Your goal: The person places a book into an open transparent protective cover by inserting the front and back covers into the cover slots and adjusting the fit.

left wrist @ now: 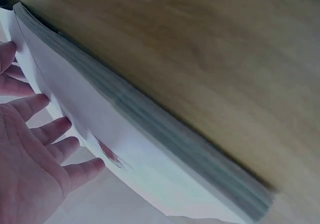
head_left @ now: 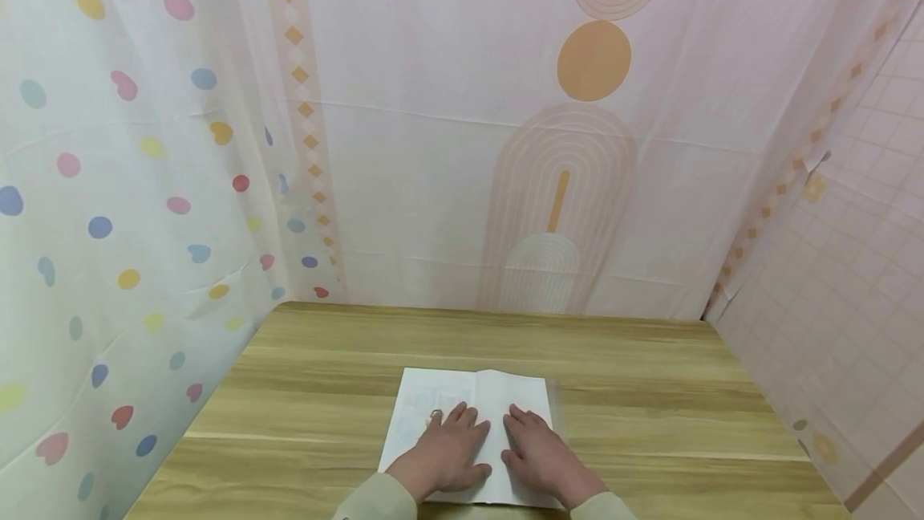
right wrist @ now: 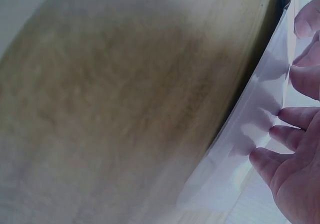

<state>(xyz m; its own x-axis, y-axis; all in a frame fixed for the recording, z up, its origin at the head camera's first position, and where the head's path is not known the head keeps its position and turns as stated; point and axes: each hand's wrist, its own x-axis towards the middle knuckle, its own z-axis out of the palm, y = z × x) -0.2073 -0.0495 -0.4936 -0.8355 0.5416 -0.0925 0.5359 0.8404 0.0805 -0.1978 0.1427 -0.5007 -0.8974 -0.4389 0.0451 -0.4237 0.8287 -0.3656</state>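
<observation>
An open book (head_left: 508, 392) with white pages lies on the wooden table, its spine fold running between the two hands. My left hand (head_left: 449, 453) rests with spread, fairly straight fingers on the left page, where faint printed drawings show. On the right page my right hand (head_left: 540, 453) lies the same way, fingertips touching the paper. The left wrist view shows the book's thick stack of page edges (left wrist: 135, 106) and a reddish printed mark (left wrist: 110, 155) close to the left fingertips. In the right wrist view, the right fingertips touch the page (right wrist: 260, 108), which carries their shadows.
The wooden table (head_left: 303, 392) extends around the book on both sides and behind it. A patterned curtain (head_left: 404, 207) hangs along the table's far edge. Another curtain with coloured dots (head_left: 144, 247) hangs at the left, and a pale checked one (head_left: 852, 279) at the right.
</observation>
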